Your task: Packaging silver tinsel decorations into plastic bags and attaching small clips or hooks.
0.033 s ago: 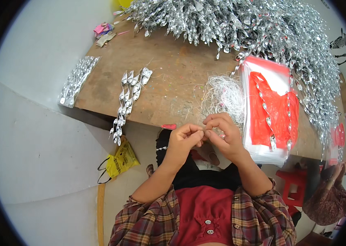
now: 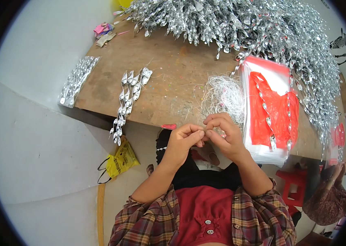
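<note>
Head view — pinched hands [image 2: 180, 144] [image 2: 228, 140], black-lettered yellow bag [image 2: 127, 157]

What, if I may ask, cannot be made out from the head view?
In the head view:
Anything between the fingertips of the left hand and right hand: too small to tell.
Middle of the white plastic stack: hidden by the red plastic.
Top of the silver spiral pile: cut off by the upper edge.
Inside of the yellow bag: hidden by its sides.
</note>
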Action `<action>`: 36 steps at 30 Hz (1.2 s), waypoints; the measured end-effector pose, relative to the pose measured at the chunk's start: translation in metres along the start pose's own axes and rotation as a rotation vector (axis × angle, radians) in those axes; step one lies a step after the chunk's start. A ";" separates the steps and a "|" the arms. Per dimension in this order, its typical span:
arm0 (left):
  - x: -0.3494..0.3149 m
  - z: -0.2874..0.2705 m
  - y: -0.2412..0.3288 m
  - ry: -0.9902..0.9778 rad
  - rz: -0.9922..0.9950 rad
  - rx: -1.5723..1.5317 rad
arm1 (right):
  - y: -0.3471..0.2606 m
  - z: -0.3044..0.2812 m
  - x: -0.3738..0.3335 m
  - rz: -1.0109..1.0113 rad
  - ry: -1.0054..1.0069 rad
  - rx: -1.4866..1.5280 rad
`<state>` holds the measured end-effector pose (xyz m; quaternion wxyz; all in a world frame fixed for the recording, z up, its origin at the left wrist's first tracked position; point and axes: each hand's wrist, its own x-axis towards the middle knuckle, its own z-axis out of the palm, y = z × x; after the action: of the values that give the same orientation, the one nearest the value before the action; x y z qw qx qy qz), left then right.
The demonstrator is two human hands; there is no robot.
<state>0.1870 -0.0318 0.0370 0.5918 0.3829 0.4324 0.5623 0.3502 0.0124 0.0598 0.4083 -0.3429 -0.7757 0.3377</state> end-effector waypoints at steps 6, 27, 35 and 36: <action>0.004 -0.011 0.000 -0.146 -0.246 -0.339 | -0.002 -0.010 0.008 -0.212 -0.070 -0.112; -0.001 0.001 0.000 -0.018 -0.063 -0.126 | 0.002 0.001 -0.004 -0.259 0.086 -0.239; -0.006 0.000 0.004 0.001 -0.046 0.010 | 0.007 -0.002 -0.008 -0.090 0.107 -0.152; -0.005 -0.003 0.005 -0.008 -0.035 0.015 | 0.008 -0.003 -0.010 -0.091 0.108 -0.152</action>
<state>0.1830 -0.0367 0.0412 0.6003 0.3820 0.4408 0.5472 0.3591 0.0097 0.0511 0.4371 -0.3550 -0.7908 0.2399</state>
